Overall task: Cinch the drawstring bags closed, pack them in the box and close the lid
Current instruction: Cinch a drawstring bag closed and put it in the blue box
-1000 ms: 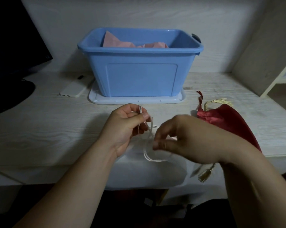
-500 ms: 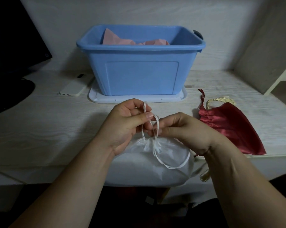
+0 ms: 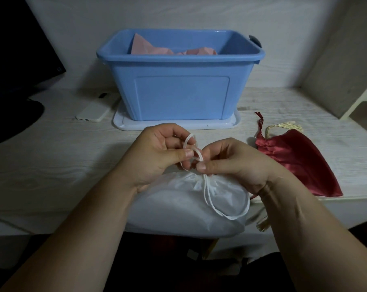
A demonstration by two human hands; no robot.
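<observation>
The open blue box (image 3: 181,98) stood on its lid (image 3: 224,124) with what looked like a pink bag (image 3: 151,47) inside, while at the table's (image 3: 62,165) near edge the left hand (image 3: 157,152) and right hand (image 3: 231,163) each pinched the white cord (image 3: 205,190) between thumb and fingers just above the white bag's (image 3: 178,207) gathered mouth, the red bag (image 3: 300,163) lying beside the right hand.
</observation>
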